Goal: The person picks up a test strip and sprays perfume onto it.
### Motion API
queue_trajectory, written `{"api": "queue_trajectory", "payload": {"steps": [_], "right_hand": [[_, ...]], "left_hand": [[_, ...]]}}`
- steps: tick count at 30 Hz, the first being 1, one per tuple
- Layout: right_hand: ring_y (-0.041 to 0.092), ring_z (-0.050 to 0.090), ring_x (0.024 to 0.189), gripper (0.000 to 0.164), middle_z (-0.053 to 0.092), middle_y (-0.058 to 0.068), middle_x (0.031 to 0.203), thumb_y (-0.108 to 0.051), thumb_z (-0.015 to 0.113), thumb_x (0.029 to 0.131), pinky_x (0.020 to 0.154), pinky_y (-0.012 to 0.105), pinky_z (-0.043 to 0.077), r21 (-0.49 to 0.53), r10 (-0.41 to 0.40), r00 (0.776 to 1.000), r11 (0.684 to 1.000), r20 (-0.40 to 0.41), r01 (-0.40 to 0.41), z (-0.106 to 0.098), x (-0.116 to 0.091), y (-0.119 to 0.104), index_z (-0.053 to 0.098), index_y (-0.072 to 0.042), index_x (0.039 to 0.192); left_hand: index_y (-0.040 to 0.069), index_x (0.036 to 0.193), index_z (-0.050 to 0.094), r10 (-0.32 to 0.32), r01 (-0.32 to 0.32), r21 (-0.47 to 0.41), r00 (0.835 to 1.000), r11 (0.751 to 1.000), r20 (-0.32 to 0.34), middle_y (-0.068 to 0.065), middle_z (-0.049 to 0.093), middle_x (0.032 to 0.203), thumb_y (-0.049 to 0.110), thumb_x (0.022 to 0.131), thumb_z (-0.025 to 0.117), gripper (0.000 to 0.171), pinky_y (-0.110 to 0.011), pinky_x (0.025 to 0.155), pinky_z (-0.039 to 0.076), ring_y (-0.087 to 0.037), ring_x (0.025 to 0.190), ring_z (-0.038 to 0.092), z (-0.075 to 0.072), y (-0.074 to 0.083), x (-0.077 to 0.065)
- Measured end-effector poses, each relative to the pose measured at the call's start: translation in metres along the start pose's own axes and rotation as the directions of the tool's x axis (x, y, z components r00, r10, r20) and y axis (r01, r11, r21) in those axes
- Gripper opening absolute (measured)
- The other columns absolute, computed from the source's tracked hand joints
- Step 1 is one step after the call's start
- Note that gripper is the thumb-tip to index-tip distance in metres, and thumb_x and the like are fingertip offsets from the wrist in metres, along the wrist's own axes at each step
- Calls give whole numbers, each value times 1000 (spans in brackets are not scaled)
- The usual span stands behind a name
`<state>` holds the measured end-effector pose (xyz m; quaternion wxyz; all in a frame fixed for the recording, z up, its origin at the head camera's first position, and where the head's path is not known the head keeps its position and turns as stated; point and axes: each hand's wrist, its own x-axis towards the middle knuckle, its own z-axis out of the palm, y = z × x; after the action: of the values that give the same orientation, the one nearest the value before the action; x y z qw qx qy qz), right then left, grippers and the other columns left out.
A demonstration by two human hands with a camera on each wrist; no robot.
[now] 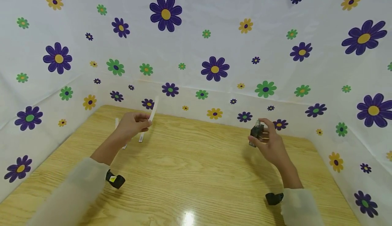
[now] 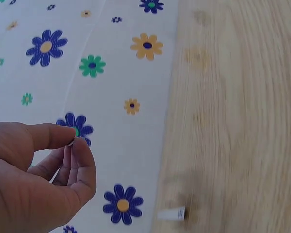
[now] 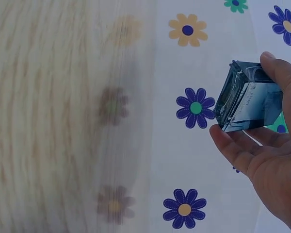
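Note:
My left hand (image 1: 131,126) pinches a narrow white paper strip (image 1: 154,110) between thumb and fingertips, the strip pointing up over the far left of the table. In the left wrist view, that strip is nearly hidden at the fingertips. Another white strip (image 1: 141,137) with a small printed end lies on the table just below this hand; a third strip (image 1: 124,146) is partly covered by the hand and wrist. At the right, my right hand (image 1: 272,145) grips a dark, angular glass perfume bottle (image 3: 247,104) by its two ends, thumb and fingers opposed, raised above the table.
A pale wood-grain table (image 1: 183,171) spreads below both hands. White cloth walls (image 1: 190,49) printed with purple, green and yellow flowers enclose its back and sides. A black wrist camera (image 1: 115,179) sits at the left cuff, another camera (image 1: 273,198) at the right cuff.

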<state>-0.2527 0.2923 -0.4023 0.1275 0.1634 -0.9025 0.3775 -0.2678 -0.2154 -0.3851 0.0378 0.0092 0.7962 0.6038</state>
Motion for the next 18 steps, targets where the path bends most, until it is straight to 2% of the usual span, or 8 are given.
{"api": "queue_trajectory", "payload": {"steps": [6, 12, 18], "right_hand": [[50, 65, 109, 76, 58, 34, 126, -25, 72, 98, 84, 59, 58, -12, -25, 1000, 1000, 0, 25, 2, -1, -9, 24, -26, 157], [45, 64, 109, 76, 60, 30, 120, -19, 74, 97, 88, 58, 57, -22, -86, 996, 996, -6, 86, 4, 1, -18, 24, -21, 155], [46, 62, 110, 77, 58, 28, 121, -15, 75, 96, 89, 59, 56, -32, -110, 994, 993, 6, 111, 8, 1, -25, 23, -18, 154]], "left_hand": [[-5, 129, 62, 42, -43, 41, 999, 998, 23, -18, 65, 116, 9, 99, 67, 33, -38, 92, 58, -26, 102, 67, 26, 9, 1], [-5, 126, 65, 84, -86, 37, 995, 996, 55, -17, 67, 110, 6, 98, 68, 30, -43, 91, 59, -37, 106, 65, 50, 15, 0], [-4, 122, 67, 114, -116, 27, 990, 993, 85, -16, 67, 107, 7, 97, 69, 27, -49, 93, 57, -29, 97, 69, 74, 21, -2]]}}
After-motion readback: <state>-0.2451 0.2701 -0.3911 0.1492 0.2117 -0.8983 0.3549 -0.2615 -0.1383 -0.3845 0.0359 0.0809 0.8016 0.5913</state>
